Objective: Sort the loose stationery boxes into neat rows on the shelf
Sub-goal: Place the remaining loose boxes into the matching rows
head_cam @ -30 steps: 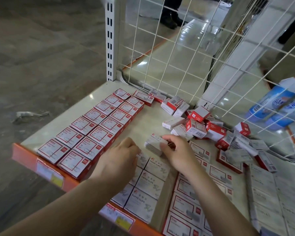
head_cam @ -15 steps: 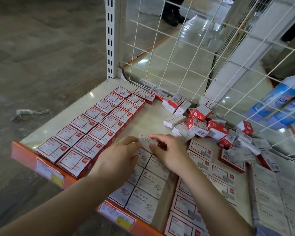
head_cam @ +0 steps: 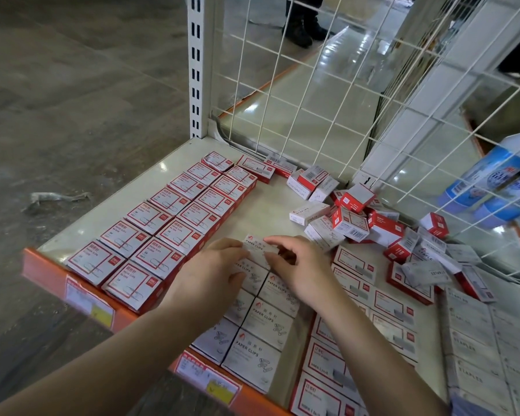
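On the cream shelf board (head_cam: pixel 150 187) with its orange front lip, both hands meet over one small white cardboard box printed PAPER CLIPS (head_cam: pixel 258 247). It lies flat at the far end of the white paper-clip rows (head_cam: pixel 260 322), touching the box in front of it. Left hand (head_cam: pixel 210 274) has its fingertips curled onto the box's left edge; right hand (head_cam: pixel 300 265) pinches the right edge with thumb and forefinger, the other fingers bent above. To the left, two tidy rows of red-and-white flat boxes (head_cam: pixel 165 223) run from the lip back toward the white slotted upright post (head_cam: pixel 196 67). To the right, more red-bordered boxes (head_cam: pixel 370 313) lie in rows, and beyond them pale grey boxes (head_cam: pixel 487 340), blurred. Behind the hands, a loose heap of red and white boxes (head_cam: pixel 364 223) sprawls against the white wire grid panel (head_cam: pixel 312 94), some tilted, some on edge. Blue-and-white bottles (head_cam: pixel 493 181) show through the mesh at right.
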### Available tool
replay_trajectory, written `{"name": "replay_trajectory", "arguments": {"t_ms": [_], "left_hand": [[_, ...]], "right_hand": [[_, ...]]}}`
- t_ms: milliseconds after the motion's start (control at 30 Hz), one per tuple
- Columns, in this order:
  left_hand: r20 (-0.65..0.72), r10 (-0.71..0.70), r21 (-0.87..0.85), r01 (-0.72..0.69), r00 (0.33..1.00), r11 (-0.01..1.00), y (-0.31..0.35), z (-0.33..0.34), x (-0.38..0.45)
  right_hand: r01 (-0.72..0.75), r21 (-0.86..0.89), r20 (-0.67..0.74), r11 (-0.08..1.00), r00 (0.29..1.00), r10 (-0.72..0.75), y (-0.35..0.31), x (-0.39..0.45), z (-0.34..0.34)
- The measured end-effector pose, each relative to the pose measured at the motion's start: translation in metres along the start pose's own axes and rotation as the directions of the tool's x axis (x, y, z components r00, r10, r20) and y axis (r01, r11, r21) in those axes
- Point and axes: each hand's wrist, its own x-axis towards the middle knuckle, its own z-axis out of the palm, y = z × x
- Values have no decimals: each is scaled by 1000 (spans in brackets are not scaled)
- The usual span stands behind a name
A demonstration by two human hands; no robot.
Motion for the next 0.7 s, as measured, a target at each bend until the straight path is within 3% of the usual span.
{"name": "replay_trajectory", "arguments": {"t_ms": [500, 700], "left_hand": [[71, -32, 48, 29, 997, 998, 4, -3, 4], [2, -15, 32, 15, 1000, 999, 15, -3, 5]], "right_hand": [[-5, 8, -2, 1000, 1000, 5, 1, -3, -1], [-53, 5, -121, 999, 991, 53, 12, -9, -19]]}}
